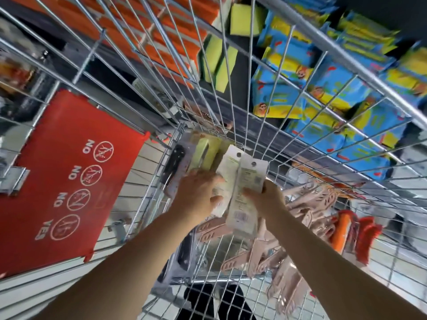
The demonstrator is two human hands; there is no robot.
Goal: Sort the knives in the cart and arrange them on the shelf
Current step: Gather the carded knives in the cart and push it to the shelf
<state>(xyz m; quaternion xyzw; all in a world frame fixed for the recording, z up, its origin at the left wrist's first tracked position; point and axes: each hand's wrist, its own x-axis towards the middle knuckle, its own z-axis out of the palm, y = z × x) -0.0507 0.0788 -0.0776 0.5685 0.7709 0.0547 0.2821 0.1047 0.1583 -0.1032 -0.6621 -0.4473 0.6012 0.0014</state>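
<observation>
**Knife Packs Sorted by Hand in Cart**

Head view: two white knife packs held above the middle of the cart, fingers of left hand and right hand curled round the cards. At eleven o'clock, black-handled pack and green pack lying by the cart wall. At four o'clock, pink hangers. Best squared edge to edge, like with like, gripped clear of blades.

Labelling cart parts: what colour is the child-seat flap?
The child-seat flap is red with white pictograms and lettering; the head view shows it.
</observation>
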